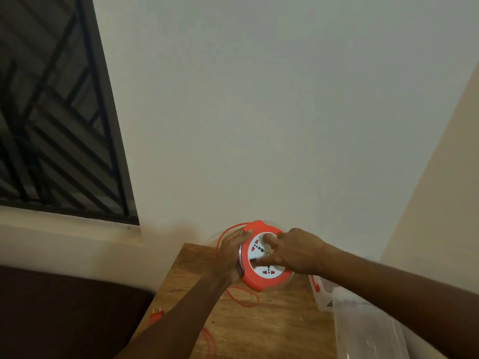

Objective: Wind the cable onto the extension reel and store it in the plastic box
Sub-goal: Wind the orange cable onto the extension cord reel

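- We look down on the round orange plastic extension reel with its white socket face (263,257), held over the far end of the wooden table (272,327), close to the pale wall (259,112)
- Our left hand (232,255) wraps the reel's left rim, thumb up on the orange edge; that grip is clasped on the reel
- Our right hand (293,251) lies across the white face, fingers (268,238) curled onto it and gripping the centre; a grasp on the reel too
- The thin orange cable (243,297) loops loose on the table just below the reel; another strand arcs out past the left hand; more trails toward the near edge
- The orange two-pin plug (156,315) sits at the table's left edge, beside our left forearm
- The clear plastic box (368,330) stands at the right of the table, under our right forearm; it is blurred
- A dark window with a barred grille (57,112) fills the upper left
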`<state>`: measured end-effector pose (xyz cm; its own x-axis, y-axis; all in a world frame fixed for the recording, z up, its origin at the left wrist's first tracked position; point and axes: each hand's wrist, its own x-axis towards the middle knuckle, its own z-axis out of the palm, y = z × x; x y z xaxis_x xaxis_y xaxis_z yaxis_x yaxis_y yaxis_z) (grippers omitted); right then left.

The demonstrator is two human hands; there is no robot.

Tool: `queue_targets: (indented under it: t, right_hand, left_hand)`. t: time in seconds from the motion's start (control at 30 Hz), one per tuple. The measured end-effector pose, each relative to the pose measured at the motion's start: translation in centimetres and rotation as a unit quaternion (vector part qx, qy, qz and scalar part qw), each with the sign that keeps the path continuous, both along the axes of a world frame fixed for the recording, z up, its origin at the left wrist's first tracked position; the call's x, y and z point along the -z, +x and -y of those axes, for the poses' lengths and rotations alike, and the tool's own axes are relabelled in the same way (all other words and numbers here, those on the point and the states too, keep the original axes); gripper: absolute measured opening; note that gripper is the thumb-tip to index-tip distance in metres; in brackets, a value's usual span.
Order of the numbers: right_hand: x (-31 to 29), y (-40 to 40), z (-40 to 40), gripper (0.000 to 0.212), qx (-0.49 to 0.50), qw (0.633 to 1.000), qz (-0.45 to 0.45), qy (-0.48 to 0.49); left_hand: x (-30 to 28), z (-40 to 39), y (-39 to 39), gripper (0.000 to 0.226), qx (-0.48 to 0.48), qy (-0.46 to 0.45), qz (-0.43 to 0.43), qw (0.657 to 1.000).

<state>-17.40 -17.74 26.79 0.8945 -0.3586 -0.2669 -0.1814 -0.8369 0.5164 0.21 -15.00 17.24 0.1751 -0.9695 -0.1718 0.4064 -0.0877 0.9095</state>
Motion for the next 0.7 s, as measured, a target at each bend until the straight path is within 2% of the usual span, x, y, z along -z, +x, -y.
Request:
queue_targets:
  t: [0.13, 0.23, 0.3, 0.37, 0.43, 0.57, 0.63, 0.7]
  right_hand:
    - [-0.9, 1.3, -0.1, 0.074, -0.077, 0.987, -0.115, -0.084]
    - [-1.9, 2.1, 0.3, 0.059, -0.048, 0.991, -0.105, -0.068]
    - [-2.0, 2.3, 0.1, 0.071, -0.075, 0.987, -0.117, -0.076]
    - [-1.8, 2.4, 0.0, 0.081, -0.075, 0.989, -0.101, -0.074]
    - [-1.4, 2.4, 0.0, 0.081, -0.055, 0.996, -0.059, -0.048]
    - [-0.9, 2.5, 0.0, 0.064, 0.036, 0.999, 0.015, 0.018]
    - [-1.4, 2.3, -0.1, 0.050, 0.077, 0.996, 0.017, 0.049]
    - [-0.6, 2.1, -0.3, 0.052, 0.105, 0.989, 0.086, 0.064]
  left_hand:
    - [0.2, -0.2, -0.5, 0.040, 0.001, 0.017, -0.014, 1.000]
    - [-0.2, 0.0, -0.8, 0.043, -0.011, 0.028, -0.024, 0.999]
    - [-0.4, 0.2, -0.7, 0.044, -0.008, 0.027, -0.028, 0.999]
    - [-0.4, 0.2, -0.5, 0.041, -0.008, 0.030, -0.036, 0.999]
    - [-0.3, 0.1, -0.3, 0.042, -0.010, 0.033, -0.039, 0.999]
    - [-0.5, 0.0, -0.6, 0.041, -0.009, 0.031, -0.016, 0.999]
    - [-0.6, 0.1, -0.6, 0.039, -0.016, 0.015, 0.003, 1.000]
    - [-0.6, 0.2, -0.6, 0.038, -0.026, -0.001, 0.013, 1.000]
